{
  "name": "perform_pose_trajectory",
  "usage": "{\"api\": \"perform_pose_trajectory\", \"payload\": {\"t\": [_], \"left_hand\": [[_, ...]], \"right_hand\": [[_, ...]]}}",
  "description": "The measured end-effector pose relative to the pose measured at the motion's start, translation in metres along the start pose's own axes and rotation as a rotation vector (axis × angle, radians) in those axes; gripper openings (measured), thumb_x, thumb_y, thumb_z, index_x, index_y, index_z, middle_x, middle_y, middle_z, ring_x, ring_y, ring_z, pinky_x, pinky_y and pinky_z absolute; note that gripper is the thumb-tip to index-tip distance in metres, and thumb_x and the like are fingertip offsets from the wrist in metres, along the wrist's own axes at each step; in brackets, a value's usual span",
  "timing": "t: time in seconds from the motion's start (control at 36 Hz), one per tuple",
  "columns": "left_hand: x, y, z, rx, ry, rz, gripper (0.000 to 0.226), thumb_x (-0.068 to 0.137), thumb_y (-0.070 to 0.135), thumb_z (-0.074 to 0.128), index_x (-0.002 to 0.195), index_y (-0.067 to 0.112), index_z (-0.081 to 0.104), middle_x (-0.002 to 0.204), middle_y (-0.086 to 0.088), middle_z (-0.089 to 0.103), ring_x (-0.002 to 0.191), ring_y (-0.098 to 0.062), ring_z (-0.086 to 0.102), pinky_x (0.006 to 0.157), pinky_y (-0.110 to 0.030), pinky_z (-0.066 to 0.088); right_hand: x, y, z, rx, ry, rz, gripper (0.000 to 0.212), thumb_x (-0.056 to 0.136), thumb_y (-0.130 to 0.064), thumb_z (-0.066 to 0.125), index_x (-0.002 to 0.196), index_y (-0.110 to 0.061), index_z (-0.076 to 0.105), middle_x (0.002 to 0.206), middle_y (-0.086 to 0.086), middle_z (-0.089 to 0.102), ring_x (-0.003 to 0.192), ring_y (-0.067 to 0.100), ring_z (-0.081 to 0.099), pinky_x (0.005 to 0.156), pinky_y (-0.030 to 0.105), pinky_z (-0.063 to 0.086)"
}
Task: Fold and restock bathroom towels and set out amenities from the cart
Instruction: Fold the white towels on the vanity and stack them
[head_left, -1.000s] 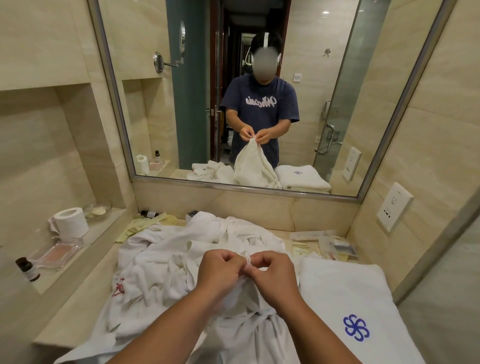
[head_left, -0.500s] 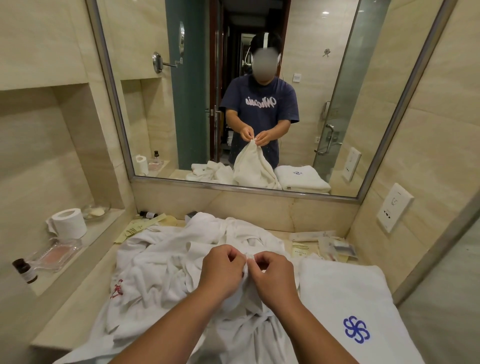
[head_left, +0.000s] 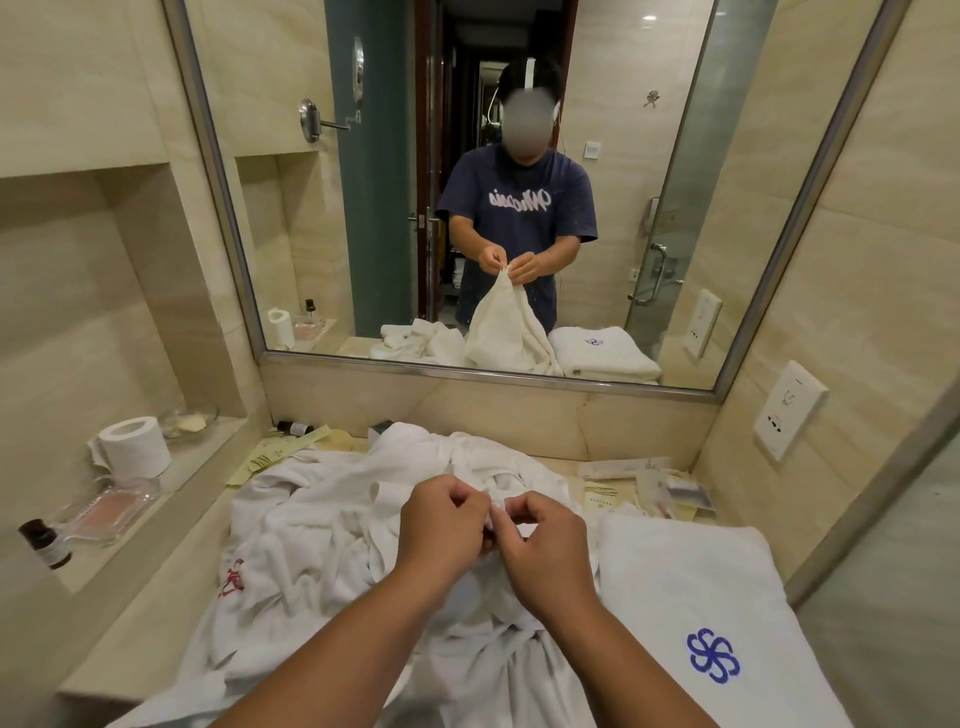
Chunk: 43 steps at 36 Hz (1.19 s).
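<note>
A white towel (head_left: 483, 644) is pinched at its top edge by both hands, the left hand (head_left: 441, 519) and the right hand (head_left: 545, 545) being held close together above a bathroom counter (head_left: 130, 639), fingers curled on the cloth. The towel is seen draped from the grip onto a crumpled heap of white linen (head_left: 322, 519) spread across the counter. Just to the right of the heap, a folded towel (head_left: 691, 587) bearing a blue emblem is laid flat. Amenity packets (head_left: 670, 488) are scattered by the back wall, and a toilet roll (head_left: 136, 447), a clear dish (head_left: 106, 506) and a small dark bottle (head_left: 44, 543) are set on the left ledge. The scene is repeated in the mirror (head_left: 649, 208)
</note>
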<state>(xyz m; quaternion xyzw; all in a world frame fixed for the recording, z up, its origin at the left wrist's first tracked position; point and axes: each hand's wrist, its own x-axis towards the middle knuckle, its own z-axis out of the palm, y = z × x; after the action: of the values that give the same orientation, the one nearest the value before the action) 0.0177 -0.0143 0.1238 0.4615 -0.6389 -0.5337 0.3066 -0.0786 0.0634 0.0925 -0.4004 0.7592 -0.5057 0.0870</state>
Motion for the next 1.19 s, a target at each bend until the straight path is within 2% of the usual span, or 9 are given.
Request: {"api": "perform_pose_trajectory", "payload": {"t": [0.17, 0.28, 0.44, 0.58, 0.67, 0.81, 1.0, 1.11, 1.19], "left_hand": [[0.008, -0.001, -0.001, -0.161, -0.111, -0.155, 0.01, 0.083, 0.006, 0.063, 0.079, -0.001, 0.069, 0.075, -0.015, 0.075, 0.076, -0.035, 0.076, 0.077, -0.053, 0.064], [0.01, -0.003, 0.001, -0.145, -0.181, -0.183, 0.015, 0.086, 0.002, 0.062, 0.072, 0.003, 0.067, 0.063, -0.007, 0.07, 0.062, -0.024, 0.069, 0.076, -0.047, 0.065], [0.026, -0.014, -0.003, 0.124, -0.271, -0.126, 0.017, 0.08, 0.017, 0.067, 0.065, 0.01, 0.068, 0.063, -0.006, 0.064, 0.065, -0.022, 0.059, 0.068, -0.035, 0.05], [0.045, -0.033, -0.007, 0.309, -0.272, -0.045, 0.014, 0.087, 0.032, 0.063, 0.081, 0.026, 0.075, 0.092, 0.008, 0.072, 0.088, -0.016, 0.067, 0.073, -0.032, 0.052], [0.059, -0.047, -0.01, 0.483, -0.399, -0.024, 0.031, 0.079, 0.049, 0.051, 0.066, 0.022, 0.061, 0.076, 0.009, 0.061, 0.079, -0.02, 0.057, 0.072, -0.034, 0.04], [0.065, -0.053, -0.008, 1.059, -0.56, 0.023, 0.064, 0.077, 0.064, 0.03, 0.121, 0.029, 0.062, 0.131, 0.001, 0.061, 0.132, -0.031, 0.046, 0.107, -0.051, 0.035], [0.077, -0.068, 0.007, 1.184, -0.673, 0.109, 0.061, 0.098, 0.067, 0.033, 0.144, 0.033, 0.053, 0.137, -0.002, 0.062, 0.121, -0.028, 0.059, 0.102, -0.044, 0.048], [0.092, -0.08, 0.008, 1.241, -0.51, 0.198, 0.049, 0.09, 0.066, 0.04, 0.108, 0.033, 0.071, 0.105, 0.005, 0.068, 0.095, -0.021, 0.062, 0.087, -0.039, 0.053], [0.098, -0.085, 0.01, 1.359, -0.453, 0.309, 0.052, 0.086, 0.07, 0.043, 0.104, 0.032, 0.074, 0.115, 0.001, 0.06, 0.109, -0.026, 0.054, 0.095, -0.042, 0.046]], "right_hand": [[0.003, 0.0, -0.006, 0.029, -0.106, 0.071, 0.011, 0.082, -0.034, 0.082, 0.085, -0.028, 0.074, 0.083, -0.016, 0.073, 0.089, -0.002, 0.065, 0.073, 0.017, 0.053], [0.002, -0.003, -0.008, 0.011, -0.083, 0.141, 0.017, 0.072, -0.022, 0.089, 0.08, -0.023, 0.073, 0.079, -0.013, 0.071, 0.083, -0.005, 0.062, 0.068, 0.01, 0.047], [0.0, 0.002, -0.01, 0.075, -0.12, 0.19, 0.015, 0.073, -0.018, 0.09, 0.078, -0.025, 0.079, 0.074, -0.019, 0.072, 0.071, -0.002, 0.065, 0.063, 0.014, 0.049], [0.001, 0.006, -0.017, 0.192, -0.137, 0.246, 0.016, 0.082, -0.006, 0.081, 0.085, -0.022, 0.081, 0.081, -0.007, 0.077, 0.076, 0.008, 0.071, 0.066, 0.02, 0.055], [0.005, 0.006, -0.026, 0.268, -0.156, 0.24, 0.02, 0.084, 0.001, 0.077, 0.087, -0.018, 0.081, 0.083, -0.001, 0.077, 0.075, 0.008, 0.07, 0.066, 0.021, 0.054], [0.009, 0.006, -0.042, 0.374, -0.17, 0.232, 0.028, 0.086, 0.01, 0.068, 0.095, -0.015, 0.077, 0.089, 0.004, 0.077, 0.083, 0.016, 0.071, 0.074, 0.028, 0.057], [0.017, 0.009, -0.066, 0.541, -0.202, 0.241, 0.044, 0.088, 0.02, 0.06, 0.098, -0.02, 0.076, 0.095, 0.016, 0.076, 0.084, 0.026, 0.07, 0.073, 0.036, 0.055], [0.021, 0.015, -0.079, 0.662, -0.191, 0.253, 0.043, 0.089, 0.022, 0.057, 0.098, -0.016, 0.076, 0.087, 0.018, 0.07, 0.082, 0.031, 0.063, 0.075, 0.039, 0.053], [0.025, 0.02, -0.086, 0.661, -0.224, 0.242, 0.045, 0.089, 0.023, 0.055, 0.101, -0.016, 0.076, 0.088, 0.021, 0.066, 0.081, 0.032, 0.062, 0.076, 0.042, 0.052]]}}
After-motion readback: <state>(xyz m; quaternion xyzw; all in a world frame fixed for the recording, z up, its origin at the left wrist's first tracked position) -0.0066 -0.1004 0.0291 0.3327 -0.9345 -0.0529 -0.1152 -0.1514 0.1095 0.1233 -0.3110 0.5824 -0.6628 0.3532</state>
